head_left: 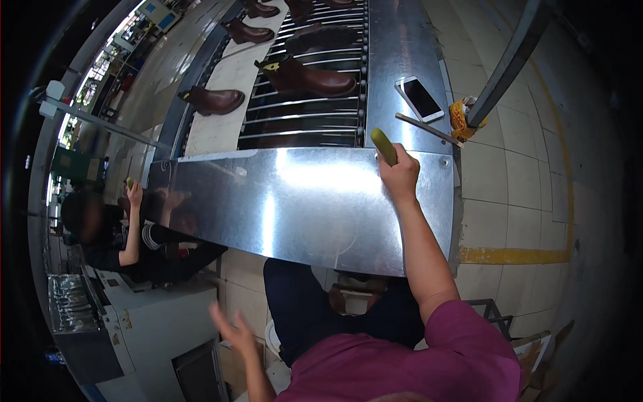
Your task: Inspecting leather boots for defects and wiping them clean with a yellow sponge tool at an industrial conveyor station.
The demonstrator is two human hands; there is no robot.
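Observation:
My right hand point(400, 175) rests over the right part of the shiny metal tabletop point(321, 221), its fingers wrapped round an olive-green handle point(383, 146). The handle's rounded end sticks out past the fingers; whatever else belongs to it is hidden by the hand. My left hand point(233, 329) is held low at the left, beside my lap, off the table, fingers spread and nothing in it. Beyond the tabletop, a brown ankle boot point(308, 79) stands on the metal rollers point(295, 130). Another brown boot point(216, 100) sits on the pale strip point(213, 137) left of the rollers.
A white phone point(420, 98) and a thin flat bar point(429, 128) lie on the right metal ledge. A slanted metal post point(509, 67) with yellow wrapping point(462, 119) stands beside them. More boots point(248, 31) line the conveyor. At left, a co-worker's hand point(134, 194) holds a green-ended tool.

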